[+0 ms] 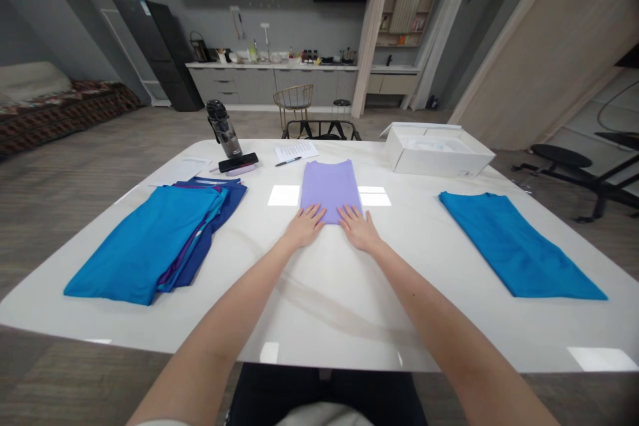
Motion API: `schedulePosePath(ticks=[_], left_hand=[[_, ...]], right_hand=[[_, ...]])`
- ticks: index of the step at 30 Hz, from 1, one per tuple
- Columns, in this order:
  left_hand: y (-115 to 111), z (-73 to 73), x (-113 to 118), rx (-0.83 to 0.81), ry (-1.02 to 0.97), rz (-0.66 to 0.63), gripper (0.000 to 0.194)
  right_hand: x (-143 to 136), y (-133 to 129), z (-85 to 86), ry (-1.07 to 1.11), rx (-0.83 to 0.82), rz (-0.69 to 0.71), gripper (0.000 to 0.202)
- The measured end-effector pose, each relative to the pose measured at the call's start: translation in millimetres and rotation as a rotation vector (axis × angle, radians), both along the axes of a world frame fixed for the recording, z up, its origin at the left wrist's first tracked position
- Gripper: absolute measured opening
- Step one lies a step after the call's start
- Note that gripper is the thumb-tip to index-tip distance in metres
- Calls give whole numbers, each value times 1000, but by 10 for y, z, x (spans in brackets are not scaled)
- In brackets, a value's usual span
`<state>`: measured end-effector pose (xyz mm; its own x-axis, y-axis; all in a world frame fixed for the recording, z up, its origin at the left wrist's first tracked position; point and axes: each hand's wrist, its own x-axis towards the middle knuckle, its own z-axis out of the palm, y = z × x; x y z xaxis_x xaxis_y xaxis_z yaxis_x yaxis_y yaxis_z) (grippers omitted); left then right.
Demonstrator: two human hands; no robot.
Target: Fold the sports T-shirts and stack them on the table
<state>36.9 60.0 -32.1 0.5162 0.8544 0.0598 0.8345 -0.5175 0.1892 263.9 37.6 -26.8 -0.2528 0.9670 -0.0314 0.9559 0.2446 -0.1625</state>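
A folded light purple cloth lies flat in the middle of the white table. On its near left corner rests my left hand, fingers stretched out flat. My right hand lies in the same way on the near right corner, fingers spread. Neither hand grips anything. To the left is a stack of folded cloths, with a bright blue cloth on top and dark blue and purple edges showing beneath. Another folded blue cloth lies by itself on the right.
Near the far edge stand a dark bottle and an open white box. A black phone, a pen and a printed sheet lie between them. A black chair is beyond the table.
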Motion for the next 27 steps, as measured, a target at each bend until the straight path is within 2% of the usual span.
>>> schedulePosePath(ticks=[4, 7, 9, 14, 17, 20, 23, 27], left_hand=[[-122, 42, -282, 11, -46, 21, 51], [-170, 80, -390, 90, -55, 71, 45], [-181, 111, -374, 133, -22, 97, 42], [-187, 244, -179, 146, 93, 192, 37], [-283, 349, -135, 141, 137, 164, 40], [-545, 432, -210, 126, 153, 89, 42], [-950, 481, -350, 60, 138, -22, 43], [-1507, 547, -516, -97, 63, -167, 41]], right_hand=[[292, -158, 15, 17, 9, -36, 57], [413, -241, 27, 50, 109, -51, 50], [406, -260, 59, 52, 164, -80, 42], [231, -236, 203, -26, 183, -193, 31], [199, -313, 276, -22, 148, -177, 28], [277, -537, 331, 78, 64, -65, 25], [389, -878, 408, 191, -80, 37, 19], [454, -1370, 575, 229, -324, 119, 14]])
